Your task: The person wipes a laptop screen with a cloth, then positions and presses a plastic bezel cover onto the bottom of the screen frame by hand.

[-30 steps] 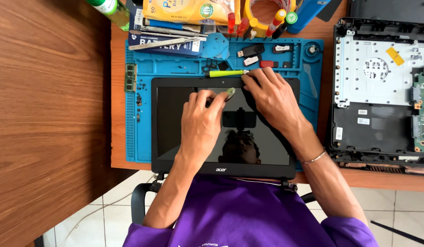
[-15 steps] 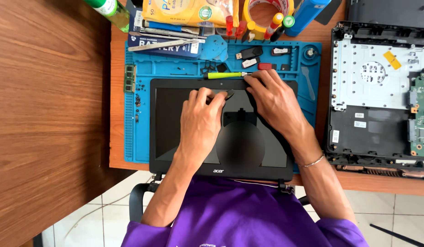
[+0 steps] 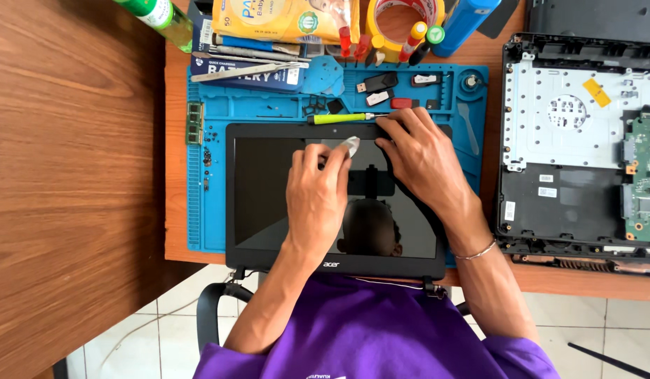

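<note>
A black laptop screen (image 3: 269, 196) lies flat on a blue mat (image 3: 212, 140) on the counter (image 3: 72, 175), near its front edge. The left hand (image 3: 316, 200) rests on the glass, its fingertips pinching a small pale pick (image 3: 349, 145) just below the top bezel. The right hand (image 3: 423, 158) lies beside it with fingers spread, their tips pressing on the top bezel. A green-handled screwdriver (image 3: 339, 118) lies on the mat just above the screen, close to the right fingertips. To the right sits an opened laptop base (image 3: 570, 161). Small screws are scattered along the mat's left side.
</note>
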